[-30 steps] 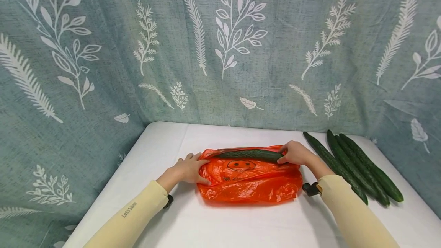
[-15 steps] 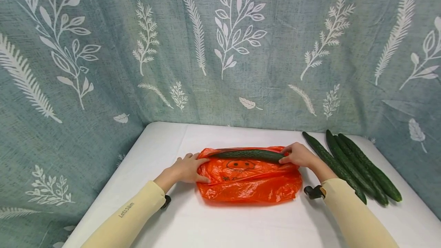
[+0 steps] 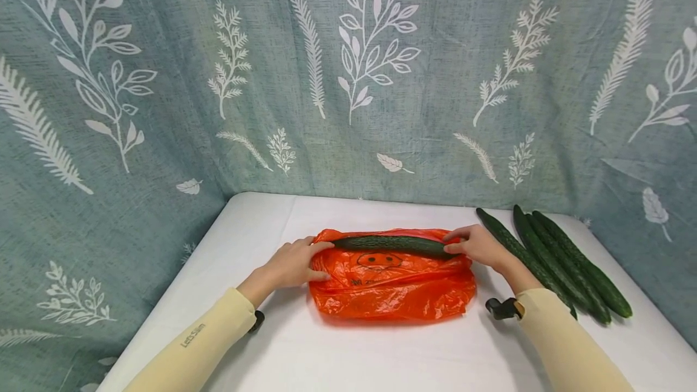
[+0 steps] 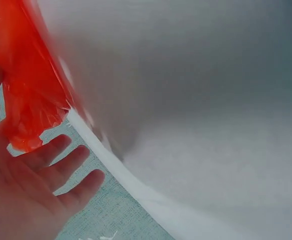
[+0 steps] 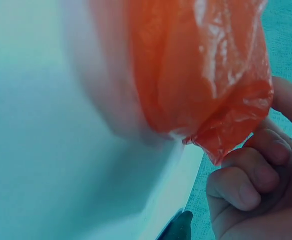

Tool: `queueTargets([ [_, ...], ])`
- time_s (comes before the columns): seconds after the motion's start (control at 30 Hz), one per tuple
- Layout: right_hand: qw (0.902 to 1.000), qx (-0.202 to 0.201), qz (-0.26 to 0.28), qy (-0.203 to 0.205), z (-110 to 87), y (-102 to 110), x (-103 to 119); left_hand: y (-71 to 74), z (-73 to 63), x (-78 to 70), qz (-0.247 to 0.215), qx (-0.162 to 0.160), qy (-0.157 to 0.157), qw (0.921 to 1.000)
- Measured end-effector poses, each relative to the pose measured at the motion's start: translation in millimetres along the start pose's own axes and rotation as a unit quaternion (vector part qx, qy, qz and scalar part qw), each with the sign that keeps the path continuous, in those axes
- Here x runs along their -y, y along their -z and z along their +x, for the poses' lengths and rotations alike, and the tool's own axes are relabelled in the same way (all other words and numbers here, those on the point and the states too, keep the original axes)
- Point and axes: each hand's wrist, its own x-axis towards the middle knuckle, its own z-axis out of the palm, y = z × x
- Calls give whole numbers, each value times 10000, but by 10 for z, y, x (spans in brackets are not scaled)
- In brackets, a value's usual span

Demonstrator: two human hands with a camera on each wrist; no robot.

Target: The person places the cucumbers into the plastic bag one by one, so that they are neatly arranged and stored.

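In the head view an orange-red plastic bag [image 3: 394,301] lies crosswise on the table. One dark green cucumber [image 3: 392,244] shows lengthwise in its opening, above a printed face. My left hand [image 3: 291,264] is at the bag's left end, thumb and index finger spread apart and touching the plastic. The left wrist view shows its other fingers [image 4: 83,187] straight, off the bag. At the right end, my right hand [image 3: 479,247] holds the cucumber's tip between thumb and index finger. Its remaining fingers [image 5: 246,180] are curled beside the bag in the right wrist view.
Several more cucumbers [image 3: 550,259] lie side by side on the white table [image 3: 348,356], right of the right forearm. A leaf-patterned blue-green curtain [image 3: 327,77] hangs behind and on both sides. A dark camera [image 3: 503,308] hangs at the right wrist.
My left index finger has shifted up towards the cucumber's left end, and the thumb has moved up. My right thumb has slid slightly right along the cucumber. The bag's opening looks slightly wider.
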Motion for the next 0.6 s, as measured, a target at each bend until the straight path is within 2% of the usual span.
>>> queueTargets([
  [0.13,9999,-81,79,89,-55,32,-43,3,-5,-4,150,-234,34,9996],
  [0.2,9997,-96,222,75,-87,44,-68,-3,-6,-3,163,-247,142,9995],
  [0.33,9990,-48,443,-1,-163,69,-117,-21,-5,2,119,-112,378,9992],
  [0.6,9983,-101,570,-89,-295,97,-198,-20,35,-2,-95,16,575,9983],
])
